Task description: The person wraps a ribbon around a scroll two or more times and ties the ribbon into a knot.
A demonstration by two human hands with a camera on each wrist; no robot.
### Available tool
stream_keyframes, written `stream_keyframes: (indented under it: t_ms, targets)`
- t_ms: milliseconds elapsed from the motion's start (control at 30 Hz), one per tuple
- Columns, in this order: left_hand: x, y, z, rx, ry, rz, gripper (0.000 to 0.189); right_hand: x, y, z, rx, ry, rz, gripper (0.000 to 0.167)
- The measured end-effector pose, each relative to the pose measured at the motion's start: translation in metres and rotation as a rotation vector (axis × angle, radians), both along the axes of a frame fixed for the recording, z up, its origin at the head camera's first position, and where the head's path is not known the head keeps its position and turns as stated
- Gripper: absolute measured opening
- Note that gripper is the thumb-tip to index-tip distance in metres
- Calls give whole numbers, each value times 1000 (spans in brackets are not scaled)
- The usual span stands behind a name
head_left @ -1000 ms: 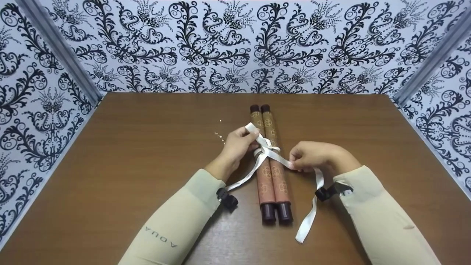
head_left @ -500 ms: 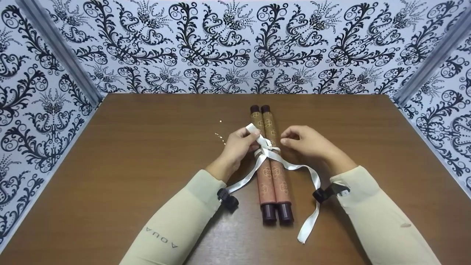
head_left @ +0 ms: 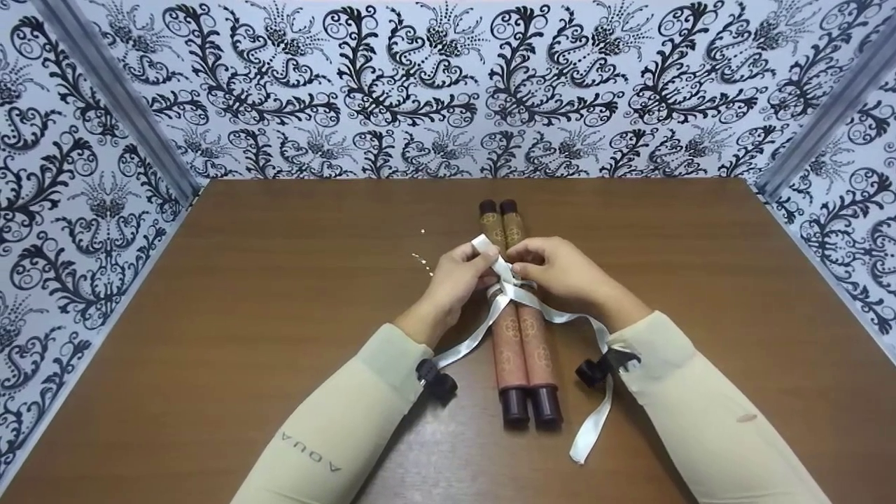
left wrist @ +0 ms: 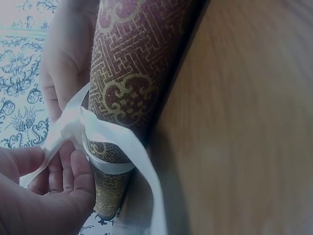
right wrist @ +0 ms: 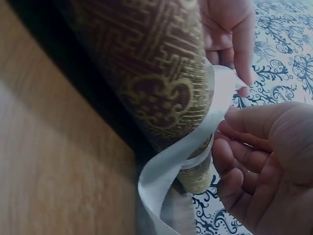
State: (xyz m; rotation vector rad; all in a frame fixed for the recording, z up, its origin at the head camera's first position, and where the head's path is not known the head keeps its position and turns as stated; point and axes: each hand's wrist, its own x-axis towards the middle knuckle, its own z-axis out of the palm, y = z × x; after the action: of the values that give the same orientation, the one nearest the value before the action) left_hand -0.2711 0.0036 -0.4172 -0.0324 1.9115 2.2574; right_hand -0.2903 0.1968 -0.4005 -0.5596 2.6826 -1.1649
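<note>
Two rolled scrolls lie side by side, the left scroll (head_left: 511,350) and the right scroll (head_left: 540,353), both in gold-patterned brocade with dark end knobs. Around their middle runs a white ribbon (head_left: 525,297), crossed on top, with a long tail off each side. Its folded upper part is pinched between thumb and fingers of my left hand (head_left: 453,276). Over the right scroll, my right hand (head_left: 563,271) has thumb and forefinger on the ribbon (right wrist: 222,95) right at the crossing, its other fingers curled. The near scroll (left wrist: 139,58) fills much of the left wrist view.
A brown wooden table (head_left: 280,280) carries everything. Small white specks (head_left: 422,260) lie left of the scrolls. Patterned black-and-white panels (head_left: 448,84) stand at the back and sides. The right ribbon tail (head_left: 591,430) passes under the right wrist camera (head_left: 593,372).
My right hand has let go of the ribbon's right tail and moved up and left to the crossing. The tail now hangs loose. My left hand has kept its pinch.
</note>
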Motion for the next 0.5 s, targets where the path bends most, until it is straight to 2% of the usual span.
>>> stream_keyframes:
  t_ms: [100, 367, 500]
  targets:
    - [0, 0, 0, 2, 3, -7, 31, -1, -1, -3, 14, 22, 0, 27]
    - [-1, 1, -3, 28, 15, -37, 29, 1, -3, -6, -16, 14, 18, 29]
    - [-1, 2, -3, 30, 13, -34, 29, 1, -2, -5, -35, 18, 18, 23]
